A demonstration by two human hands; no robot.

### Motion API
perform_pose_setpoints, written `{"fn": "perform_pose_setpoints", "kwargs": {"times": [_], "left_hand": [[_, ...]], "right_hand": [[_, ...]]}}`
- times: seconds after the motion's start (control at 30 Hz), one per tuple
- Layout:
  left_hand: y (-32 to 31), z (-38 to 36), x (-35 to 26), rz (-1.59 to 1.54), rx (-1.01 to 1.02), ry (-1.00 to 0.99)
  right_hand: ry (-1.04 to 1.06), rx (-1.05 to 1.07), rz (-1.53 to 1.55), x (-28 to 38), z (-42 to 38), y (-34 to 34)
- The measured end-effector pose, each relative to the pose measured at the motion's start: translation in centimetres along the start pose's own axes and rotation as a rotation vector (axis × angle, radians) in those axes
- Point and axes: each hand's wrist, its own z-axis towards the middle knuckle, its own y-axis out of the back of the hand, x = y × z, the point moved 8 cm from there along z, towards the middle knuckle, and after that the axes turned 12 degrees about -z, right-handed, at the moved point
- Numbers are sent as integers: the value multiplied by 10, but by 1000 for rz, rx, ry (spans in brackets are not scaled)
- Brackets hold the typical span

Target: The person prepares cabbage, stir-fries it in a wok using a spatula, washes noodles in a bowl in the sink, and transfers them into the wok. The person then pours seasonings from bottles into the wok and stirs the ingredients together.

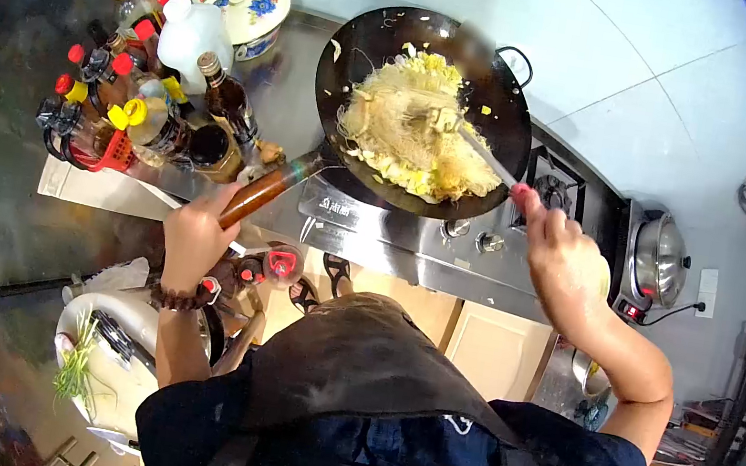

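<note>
My left hand (196,240) is closed round the wooden handle (266,190) of a large black wok (333,82). In the wok lies a heap of thin noodles (389,110) with yellow bits that look like egg and pale shreds. My right hand (562,261) grips the pink-red end of a long-handled spatula (492,161). Its shaft slants down into the middle of the noodles, and the blade is partly hidden there. The wok sits over the stove (347,212), tilted slightly in this view.
Many sauce bottles (157,126), a white jug (192,37) and a floral lidded enamel pot (252,12) crowd the counter left of the wok. A second burner (554,183) and a steel lidded cooker (660,261) stand to the right. Green onions (78,367) lie lower left.
</note>
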Motion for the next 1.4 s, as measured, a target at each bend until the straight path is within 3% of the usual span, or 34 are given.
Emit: {"fn": "perform_pose_setpoints", "kwargs": {"times": [0.03,0.07,0.17,0.37,0.47,0.53,0.57,0.67,0.77,0.93,1.1,1.2,1.3,1.33,1.4], "left_hand": [[3,0,-1,-5,-28,-36],[3,-2,1,-29,-54,-71],[-2,-3,6,14,-4,-10],[-11,0,16,-5,152,136],[-12,2,17,-21,184,180],[-9,4,15,-38,156,179],[-8,1,13,-48,152,165],[-11,0,16,-72,150,148],[-10,0,16,-37,151,148],[-9,-2,16,-77,90,148],[-9,-2,16,-146,81,133],[-2,-2,7,-164,-1,76],[-2,-4,5,-110,7,84],[-7,-5,11,-66,41,106],[-3,-5,6,-153,22,93]], "right_hand": [[37,43,25,5,-5,5],[71,-42,-3,4,-14,23],[154,41,-47,7,-43,32],[-5,-49,-150,26,25,-39],[20,26,24,16,0,-33],[175,105,-72,28,-27,-16],[163,12,36,30,-27,2],[29,0,53,33,17,-35],[-59,108,159,-12,36,-69],[151,79,84,-6,-20,3],[6,46,107,13,42,-55],[64,110,134,-5,28,-33],[130,89,76,9,10,-15],[60,71,141,8,24,-24],[23,-146,7,5,58,-36]]}}
